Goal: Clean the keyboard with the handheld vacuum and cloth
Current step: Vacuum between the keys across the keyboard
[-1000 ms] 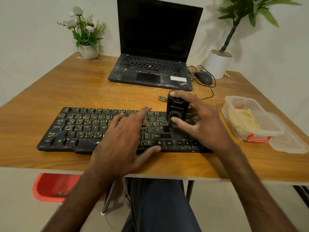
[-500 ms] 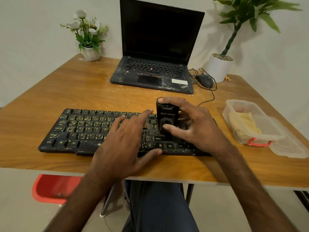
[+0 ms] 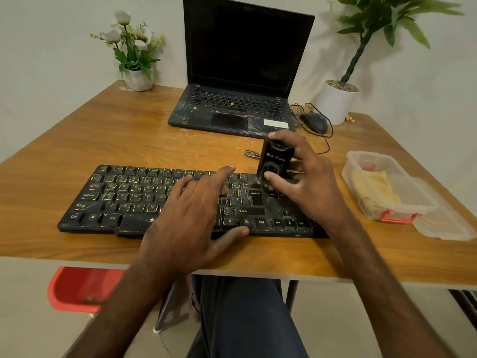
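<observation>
A dusty black keyboard (image 3: 124,200) with yellow legends lies across the near part of the wooden table (image 3: 129,135). My left hand (image 3: 191,218) lies flat on its middle keys, fingers spread, thumb at the front edge. My right hand (image 3: 307,182) grips a small black handheld vacuum (image 3: 276,161), which stands upright with its nozzle on the keys near the Enter key. A yellow cloth (image 3: 374,192) lies inside a clear plastic box (image 3: 402,177) at the right.
An open black laptop (image 3: 237,109) stands behind the keyboard, with a wired mouse (image 3: 313,122) to its right. A white flower pot (image 3: 138,78) sits at the back left, a potted plant (image 3: 338,102) at the back right. The box lid (image 3: 449,223) leans beside the box. A red stool (image 3: 82,290) is below left.
My right hand moved the vacuum left along the keys, then back up and right to the Enter key area. My left hand stayed flat on the keyboard.
</observation>
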A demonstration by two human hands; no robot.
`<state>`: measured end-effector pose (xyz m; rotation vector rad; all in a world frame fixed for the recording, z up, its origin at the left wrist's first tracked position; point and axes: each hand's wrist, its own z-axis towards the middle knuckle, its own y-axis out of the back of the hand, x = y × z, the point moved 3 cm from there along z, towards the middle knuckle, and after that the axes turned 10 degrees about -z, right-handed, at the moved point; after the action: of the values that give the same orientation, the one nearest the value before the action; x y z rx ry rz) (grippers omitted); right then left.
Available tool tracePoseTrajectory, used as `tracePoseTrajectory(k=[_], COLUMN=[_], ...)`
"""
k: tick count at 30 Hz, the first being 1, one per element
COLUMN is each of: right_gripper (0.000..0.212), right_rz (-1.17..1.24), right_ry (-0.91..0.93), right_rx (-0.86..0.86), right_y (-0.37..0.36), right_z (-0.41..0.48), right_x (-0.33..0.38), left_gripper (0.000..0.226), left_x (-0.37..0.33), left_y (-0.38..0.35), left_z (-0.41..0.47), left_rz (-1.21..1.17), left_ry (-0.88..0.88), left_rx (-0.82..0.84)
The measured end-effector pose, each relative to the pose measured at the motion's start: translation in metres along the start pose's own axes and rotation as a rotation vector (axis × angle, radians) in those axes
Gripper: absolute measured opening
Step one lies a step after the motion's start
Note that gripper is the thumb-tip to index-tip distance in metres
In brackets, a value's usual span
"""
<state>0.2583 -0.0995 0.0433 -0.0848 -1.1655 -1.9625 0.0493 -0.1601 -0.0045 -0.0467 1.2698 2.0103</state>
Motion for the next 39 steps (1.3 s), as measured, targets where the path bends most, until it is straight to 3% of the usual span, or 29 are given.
tracePoseTrajectory(k=[5, 11, 13, 17, 19, 23, 26, 31, 35, 39], right_gripper=[0.064, 0.066, 0.065, 0.065, 0.066, 0.066, 0.065, 0.064, 0.066, 0.065], right_rz=[0.435, -0.043, -0.006, 0.346, 0.299, 0.025, 0.066, 0.270, 0.030, 0.244], right_ry=[0.000, 0.073, 0.067, 0.061, 0.056, 0.054, 0.014, 0.095, 0.036, 0.026], right_rx=[0.248, 0.084, 0.108, 0.280, 0.273, 0.076, 0.070, 0.247, 0.096, 0.212], right_y=[-0.004, -0.005, -0.007, -0.004, -0.005, -0.009, -0.008, 0.002, 0.003, 0.009], right_z=[-0.020, 0.002, 0.004, -0.005, -0.003, 0.012, 0.012, -0.009, -0.001, -0.020], right_x=[0.018, 0.011, 0.011, 0.020, 0.018, 0.007, 0.005, 0.021, 0.011, 0.020], left_gripper=[0.096, 0.096, 0.096, 0.097, 0.097, 0.096, 0.097, 0.098, 0.099, 0.098], left_x=[0.003, 0.000, 0.001, 0.003, 0.003, 0.001, 0.002, 0.003, 0.003, 0.004], left_y=[-0.001, 0.000, 0.001, -0.001, -0.001, 0.001, 0.000, -0.001, -0.001, -0.002], left_z=[0.000, -0.001, -0.001, -0.001, -0.001, 0.000, -0.001, -0.001, -0.001, -0.001], left_rz=[0.011, -0.014, -0.021, 0.005, 0.008, -0.013, -0.014, 0.000, 0.007, 0.018], left_ry=[-0.001, -0.003, 0.006, -0.005, -0.013, -0.014, -0.008, -0.009, -0.010, -0.010], left_rx=[-0.004, -0.013, -0.015, -0.021, -0.026, -0.027, -0.028, -0.029, -0.019, -0.029])
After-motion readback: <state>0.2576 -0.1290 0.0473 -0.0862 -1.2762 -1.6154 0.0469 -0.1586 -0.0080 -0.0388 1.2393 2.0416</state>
